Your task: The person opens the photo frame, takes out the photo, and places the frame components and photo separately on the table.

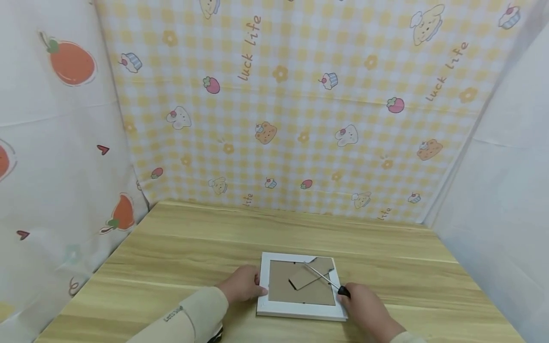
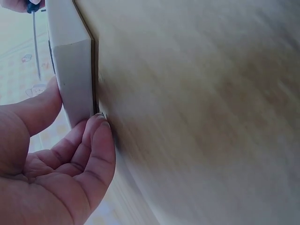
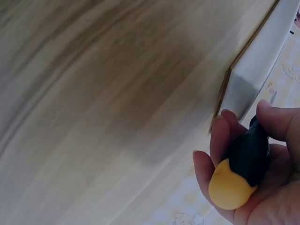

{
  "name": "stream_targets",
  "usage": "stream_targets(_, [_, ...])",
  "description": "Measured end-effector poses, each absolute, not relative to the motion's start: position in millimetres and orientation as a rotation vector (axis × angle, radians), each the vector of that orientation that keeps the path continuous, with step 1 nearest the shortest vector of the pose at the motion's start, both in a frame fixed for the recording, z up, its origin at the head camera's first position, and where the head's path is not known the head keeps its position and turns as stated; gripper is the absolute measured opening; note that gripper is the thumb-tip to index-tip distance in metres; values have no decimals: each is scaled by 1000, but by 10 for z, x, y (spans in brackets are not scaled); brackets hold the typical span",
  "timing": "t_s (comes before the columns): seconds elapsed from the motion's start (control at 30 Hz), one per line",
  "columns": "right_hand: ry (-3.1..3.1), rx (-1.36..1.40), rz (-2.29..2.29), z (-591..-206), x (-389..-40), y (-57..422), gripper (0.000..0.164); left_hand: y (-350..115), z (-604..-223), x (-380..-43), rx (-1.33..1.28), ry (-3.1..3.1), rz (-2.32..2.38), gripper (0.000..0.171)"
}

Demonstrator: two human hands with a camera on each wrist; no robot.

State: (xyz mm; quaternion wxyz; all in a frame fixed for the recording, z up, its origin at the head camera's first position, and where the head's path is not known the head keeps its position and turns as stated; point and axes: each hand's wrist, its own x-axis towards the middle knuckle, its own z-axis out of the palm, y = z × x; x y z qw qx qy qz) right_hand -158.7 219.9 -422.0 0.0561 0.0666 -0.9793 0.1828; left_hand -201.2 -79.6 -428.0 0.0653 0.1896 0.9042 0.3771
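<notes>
A white picture frame [image 1: 300, 310] lies on the table, showing its brown backing board [image 1: 279, 274] with small dark tabs along the edges. Part of the board's brown stand flap [image 1: 306, 280] crosses the middle. My left hand [image 1: 241, 284] grips the frame's left side; in the left wrist view its thumb presses one face and the fingertips reach the other. A screwdriver [image 3: 248, 154] with a black and yellow handle is held in my right hand [image 1: 364, 305], beside the frame's right edge. Its metal shaft points up and left across the backing, the tip near the top border.
The wood-grain table [image 1: 193, 247] extends around the frame. Behind it hangs a yellow checked cloth [image 1: 300, 157] with cartoon prints, and pale cloths [image 1: 55, 157] close off the left and right sides.
</notes>
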Motion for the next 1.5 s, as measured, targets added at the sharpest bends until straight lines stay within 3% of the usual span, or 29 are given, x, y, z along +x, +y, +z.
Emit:
stream_targets(0.8, [-2942,230,501,-4248,-1727,2197,28,-693,-4251,-1948,536,2757,1121,42])
stream_targets(1.5, [-2976,260,481,-4245,-1950,2255,24,-606,-4216,-1901,538,2849,975,31])
